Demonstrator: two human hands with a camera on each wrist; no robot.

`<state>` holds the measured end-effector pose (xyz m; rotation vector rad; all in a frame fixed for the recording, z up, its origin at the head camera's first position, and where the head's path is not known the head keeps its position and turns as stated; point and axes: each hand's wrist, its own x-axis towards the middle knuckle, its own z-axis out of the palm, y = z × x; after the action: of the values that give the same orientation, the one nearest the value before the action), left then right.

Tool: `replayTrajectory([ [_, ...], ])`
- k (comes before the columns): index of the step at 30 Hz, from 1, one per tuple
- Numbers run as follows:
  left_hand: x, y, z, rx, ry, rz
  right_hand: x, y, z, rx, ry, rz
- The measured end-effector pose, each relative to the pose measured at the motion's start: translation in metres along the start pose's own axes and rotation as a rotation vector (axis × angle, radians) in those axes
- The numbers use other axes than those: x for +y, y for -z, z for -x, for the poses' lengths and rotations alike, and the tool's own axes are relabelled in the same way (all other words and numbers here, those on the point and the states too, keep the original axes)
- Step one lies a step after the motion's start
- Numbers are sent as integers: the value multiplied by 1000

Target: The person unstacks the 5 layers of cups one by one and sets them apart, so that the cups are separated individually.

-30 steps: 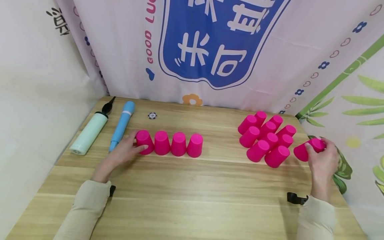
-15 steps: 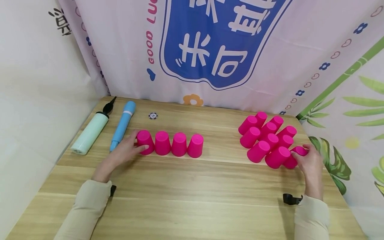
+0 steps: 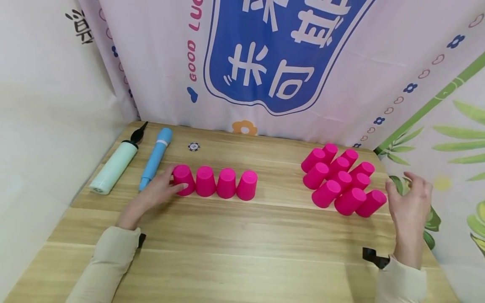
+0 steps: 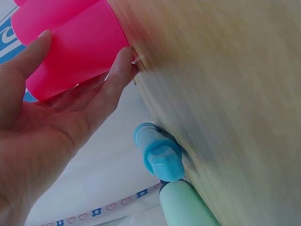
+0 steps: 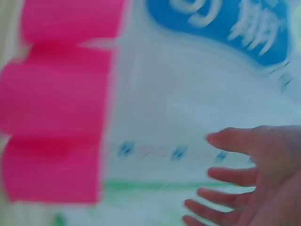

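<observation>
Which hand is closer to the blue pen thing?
Left. The left hand sits just beside the blue pen, touching a pink cup; the right hand is far across the table.

Right hand [image 3: 411, 202] no longer grips pink cup [image 3: 371, 203]; cup now stands upside down on table [image 3: 242, 235], touching near-right end of cup cluster [image 3: 341, 179]. Hand now lifted off, fingers spread, just right of that cup. Camera view shifts slightly.
</observation>
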<state>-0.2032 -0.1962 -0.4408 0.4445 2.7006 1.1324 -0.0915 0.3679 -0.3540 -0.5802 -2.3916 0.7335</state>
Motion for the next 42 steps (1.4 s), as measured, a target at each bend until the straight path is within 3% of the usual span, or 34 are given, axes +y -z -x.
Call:
replayTrajectory([
  [2, 0, 2, 0, 4, 0, -4, -23, -5, 10, 76, 140, -90],
  [5, 0, 3, 0, 9, -8, -7, -56, -31, 25, 59, 429, -195],
  [9, 0, 3, 0, -1, -10, 1, -93, -83, 49, -114, 737, -266],
  [12, 0, 2, 1, -6, -17, 1, -116, -119, 67, -277, 819, -260],
  [17, 0, -1, 2, -9, -13, 12, -144, -163, 84, -485, 850, -131],
  [20, 0, -3, 2, -10, -9, 16, -151, -177, 87, -493, 892, -79],
  [26, 2, -1, 2, -1, -12, -2, -153, -185, 91, -457, 921, -93],
  [33, 3, 3, 0, 7, -12, -17, -145, -159, 93, -475, 831, -95],
  [38, 1, 2, -1, 2, -15, -10, -120, -128, 92, -397, 766, -52],
  [42, -1, 1, -2, -6, -13, -14, -95, -99, 89, -395, 644, 37],
])
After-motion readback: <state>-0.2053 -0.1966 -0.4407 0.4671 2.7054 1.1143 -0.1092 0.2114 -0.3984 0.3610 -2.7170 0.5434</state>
